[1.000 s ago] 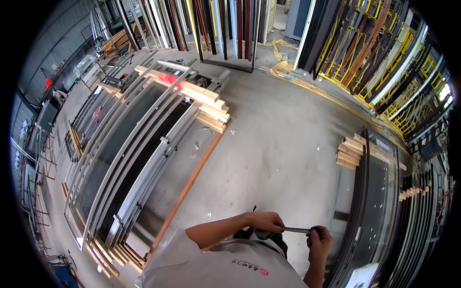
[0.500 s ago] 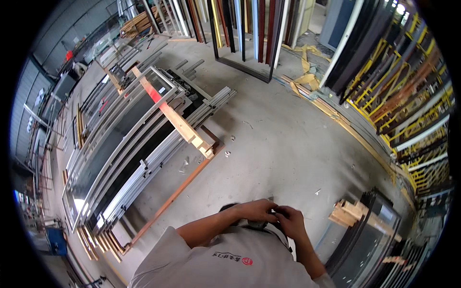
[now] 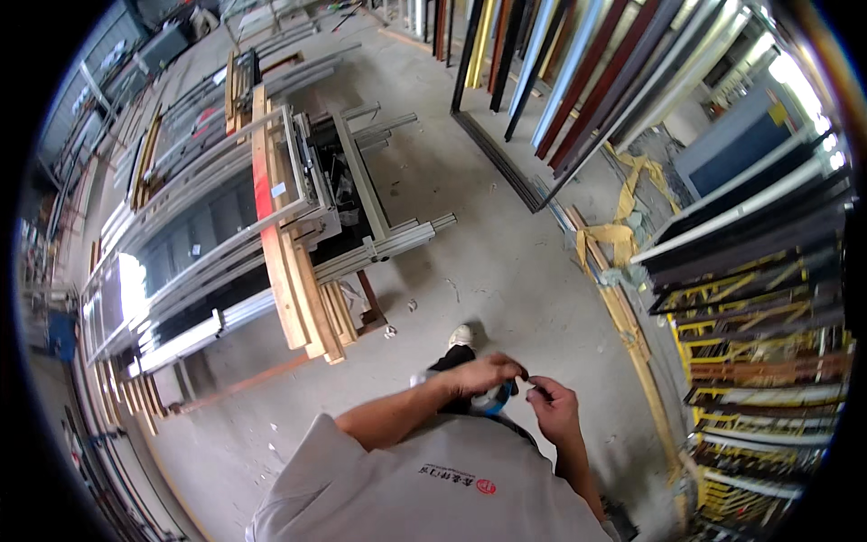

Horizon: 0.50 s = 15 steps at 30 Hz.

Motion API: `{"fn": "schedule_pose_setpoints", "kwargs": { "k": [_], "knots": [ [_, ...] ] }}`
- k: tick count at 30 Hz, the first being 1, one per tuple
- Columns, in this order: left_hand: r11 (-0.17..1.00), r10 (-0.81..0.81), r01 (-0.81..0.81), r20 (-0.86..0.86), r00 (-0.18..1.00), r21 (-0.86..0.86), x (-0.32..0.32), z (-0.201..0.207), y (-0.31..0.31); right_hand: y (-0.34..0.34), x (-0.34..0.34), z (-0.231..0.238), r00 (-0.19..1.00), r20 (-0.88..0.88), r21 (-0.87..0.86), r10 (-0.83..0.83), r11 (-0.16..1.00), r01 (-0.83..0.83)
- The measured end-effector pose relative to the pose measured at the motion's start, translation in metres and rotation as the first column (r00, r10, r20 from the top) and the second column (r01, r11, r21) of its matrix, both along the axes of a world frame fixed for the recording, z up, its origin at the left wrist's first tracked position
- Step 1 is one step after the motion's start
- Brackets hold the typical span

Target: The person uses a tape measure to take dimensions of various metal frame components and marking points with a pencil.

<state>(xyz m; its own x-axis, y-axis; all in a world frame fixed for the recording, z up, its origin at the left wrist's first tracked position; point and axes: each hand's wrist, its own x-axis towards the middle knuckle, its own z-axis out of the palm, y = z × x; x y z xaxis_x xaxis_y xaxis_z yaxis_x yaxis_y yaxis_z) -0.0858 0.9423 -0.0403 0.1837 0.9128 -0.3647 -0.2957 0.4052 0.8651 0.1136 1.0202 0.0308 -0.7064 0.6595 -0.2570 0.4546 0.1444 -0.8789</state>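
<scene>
A small dark object [image 3: 533,387] is pinched between the fingertips of the left hand [image 3: 488,372] and the right hand [image 3: 553,408], both brought together in front of the waist above the concrete floor [image 3: 506,262]; what the object is cannot be told. The left hand is curled over it from the left, the right hand closed on it from the right. A teal-coloured item [image 3: 495,402] is seen just beneath the hands. Stacked window frames [image 3: 235,226] on wooden beams [image 3: 284,271] are laid well apart to the left.
</scene>
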Motion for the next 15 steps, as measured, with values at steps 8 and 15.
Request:
{"fn": "schedule_pose_setpoints", "kwargs": {
  "k": [8,15],
  "knots": [
    [0.97,0.237,-0.245,0.289,0.928,-0.01,-0.148,0.025,0.191,0.23,-0.085,0.026,0.979,-0.018,-0.284,-0.202,0.94,0.189],
    [0.703,0.704,-0.709,0.205,0.68,-0.061,-0.276,-0.024,0.277,0.4,-0.225,-0.038,0.956,-0.047,-0.642,-0.29,0.742,0.193]
  ]
}}
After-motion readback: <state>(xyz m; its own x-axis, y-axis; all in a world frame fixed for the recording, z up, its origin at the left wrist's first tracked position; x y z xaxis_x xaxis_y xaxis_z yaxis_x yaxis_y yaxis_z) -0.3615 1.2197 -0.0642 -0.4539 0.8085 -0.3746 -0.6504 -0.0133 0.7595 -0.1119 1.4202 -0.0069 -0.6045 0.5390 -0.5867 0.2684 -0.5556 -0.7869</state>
